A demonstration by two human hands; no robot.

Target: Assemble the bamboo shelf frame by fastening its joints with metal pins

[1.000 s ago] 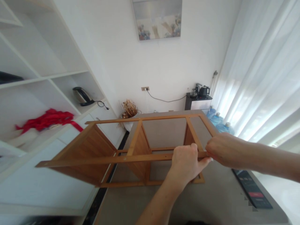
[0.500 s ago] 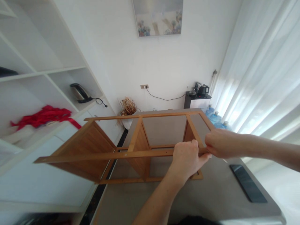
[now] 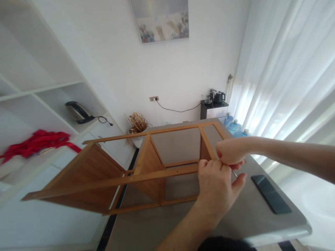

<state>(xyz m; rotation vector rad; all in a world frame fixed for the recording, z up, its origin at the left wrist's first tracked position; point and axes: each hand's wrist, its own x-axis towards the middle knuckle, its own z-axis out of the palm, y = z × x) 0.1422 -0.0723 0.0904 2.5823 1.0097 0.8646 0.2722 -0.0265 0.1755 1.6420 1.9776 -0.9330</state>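
Observation:
A wooden shelf rack [image 3: 154, 179] lies on its side on the grey table [image 3: 180, 221], its slatted end sticking out past the table's left edge. My left hand [image 3: 216, 184] is closed round the near rail at the rack's right end, thumb stretched out to the right. Just above it, touching or nearly touching, my right hand [image 3: 231, 151] is a fist at the same corner. A thin metal rod [image 3: 235, 173] shows beneath its fingers; the rest of the rod is hidden, so its kind cannot be told.
A dark phone [image 3: 271, 194] lies on the table's right side. Blue water jugs [image 3: 235, 127] and a small cabinet [image 3: 216, 112] with a kettle stand beyond. White shelving [image 3: 56, 90] holds a steel kettle [image 3: 78, 112] and red cloth [image 3: 39, 143]. Dried plants [image 3: 137, 122] stand behind the table.
The view has shifted slightly. My right hand has turned and come over my left, and the thin rod now shows. My left thumb has lifted away from the rail.

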